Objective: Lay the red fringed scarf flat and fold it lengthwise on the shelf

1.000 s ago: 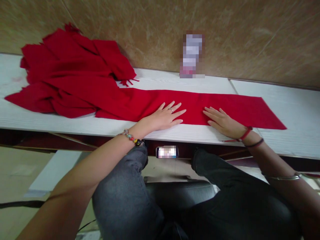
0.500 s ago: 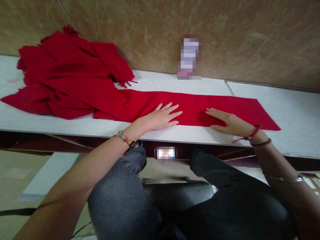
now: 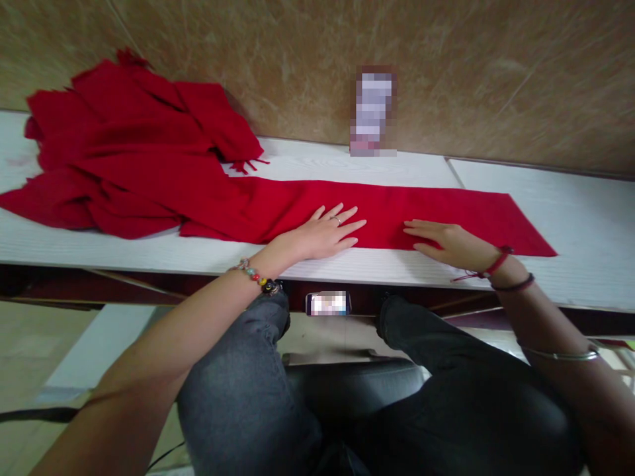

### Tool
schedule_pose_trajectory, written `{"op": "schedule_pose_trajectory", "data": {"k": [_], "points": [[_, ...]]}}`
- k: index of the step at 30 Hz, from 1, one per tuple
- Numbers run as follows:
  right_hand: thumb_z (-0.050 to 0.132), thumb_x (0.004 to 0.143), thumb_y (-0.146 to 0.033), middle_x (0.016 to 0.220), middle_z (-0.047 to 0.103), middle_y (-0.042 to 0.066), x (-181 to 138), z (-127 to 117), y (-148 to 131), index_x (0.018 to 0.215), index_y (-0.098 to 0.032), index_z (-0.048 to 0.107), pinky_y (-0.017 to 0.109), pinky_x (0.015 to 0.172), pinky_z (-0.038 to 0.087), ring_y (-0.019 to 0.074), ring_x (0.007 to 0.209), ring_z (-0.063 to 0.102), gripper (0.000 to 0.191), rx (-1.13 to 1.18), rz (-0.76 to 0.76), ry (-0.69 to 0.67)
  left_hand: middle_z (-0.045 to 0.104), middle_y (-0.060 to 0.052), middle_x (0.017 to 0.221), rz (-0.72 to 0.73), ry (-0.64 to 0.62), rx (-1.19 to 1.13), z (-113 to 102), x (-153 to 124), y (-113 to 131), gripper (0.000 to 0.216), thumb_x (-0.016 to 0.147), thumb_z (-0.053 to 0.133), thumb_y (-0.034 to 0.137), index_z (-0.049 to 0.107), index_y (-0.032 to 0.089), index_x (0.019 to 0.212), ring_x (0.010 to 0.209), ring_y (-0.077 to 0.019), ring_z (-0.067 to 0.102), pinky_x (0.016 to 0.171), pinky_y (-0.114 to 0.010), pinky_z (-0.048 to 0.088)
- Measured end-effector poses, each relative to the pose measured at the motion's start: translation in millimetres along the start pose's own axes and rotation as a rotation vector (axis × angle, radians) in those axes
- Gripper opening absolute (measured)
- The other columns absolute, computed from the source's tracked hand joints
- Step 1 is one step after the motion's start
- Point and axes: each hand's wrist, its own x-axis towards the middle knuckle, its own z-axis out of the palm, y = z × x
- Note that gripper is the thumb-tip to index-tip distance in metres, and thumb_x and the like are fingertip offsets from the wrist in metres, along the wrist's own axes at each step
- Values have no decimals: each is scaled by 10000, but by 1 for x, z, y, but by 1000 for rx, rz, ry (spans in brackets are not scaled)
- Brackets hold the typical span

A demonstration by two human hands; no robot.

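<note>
A long red scarf (image 3: 397, 205) lies stretched flat along a white table (image 3: 570, 218), running to the right. Its left part is bunched in a heap (image 3: 124, 158) against the wall, with a fringe showing. My left hand (image 3: 322, 233) rests flat on the scarf's near edge at the middle, fingers spread, a ring on one finger. My right hand (image 3: 446, 241) lies flat on the same edge a little to the right, fingers stretched toward the left hand. Neither hand holds anything.
A blurred small upright object (image 3: 373, 112) stands at the back of the table against the brown wall. A phone (image 3: 327, 303) sits under the table edge between my knees. I sit on a dark chair (image 3: 352, 383).
My right hand slid slightly right along the scarf and flattened again. The left hand has hardly moved. The view shifted a little.
</note>
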Motion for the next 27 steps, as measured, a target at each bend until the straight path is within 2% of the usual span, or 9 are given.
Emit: {"op": "schedule_pose_trajectory", "data": {"k": [3,7,12,17,22,24,27], "points": [[424,878,-294,1273,577,91,0,-1,1,1166,-150,637,380,1007,447,217,1185,530,386,-13,-25,-55,58,-8,1557,-10,-17,-5,-3,-1,1,544,944,234,436,153,302,1466,1419,-273,26,1118,-522,75],[435,876,-299,1237,606,81,-1,-4,1,1108,-175,671,386,989,464,221,1154,556,353,-22,-52,-46,58,-8,1558,-18,-25,-12,-4,0,3,550,943,232,449,148,303,1467,1420,-269,28,1121,-513,70],[456,864,-279,1132,669,65,1,-6,-6,1020,-183,708,367,950,498,216,1060,617,311,-20,-108,-33,48,-33,1558,4,34,-26,-1,2,2,605,922,258,527,157,287,1467,1419,-284,16,1115,-522,74],[451,811,-168,1148,662,50,-2,-8,-8,1089,-200,680,363,938,503,213,1052,620,362,-52,-73,-53,100,-46,1553,16,55,-24,3,4,0,602,920,262,533,184,285,1463,1416,-288,53,1109,-532,89],[450,792,-152,1178,646,63,-5,-10,-8,1124,-186,660,360,935,500,216,1080,604,395,-81,-96,-83,112,-48,1552,12,63,-18,4,4,-1,598,920,270,530,195,286,1460,1415,-285,73,1108,-514,106],[440,789,-143,1172,649,68,-5,-10,-10,1115,-183,664,351,933,499,213,1088,599,398,-108,-90,-80,129,-56,1549,31,96,6,4,4,1,581,926,279,511,233,270,1452,1414,-272,88,1114,-491,109],[421,784,-122,1163,653,70,-5,-9,-13,1104,-186,669,344,928,499,208,1090,596,410,-144,-81,-75,232,-57,1525,162,180,72,2,3,5,516,930,333,459,366,245,1399,1398,-228,179,1123,-409,138]]}}
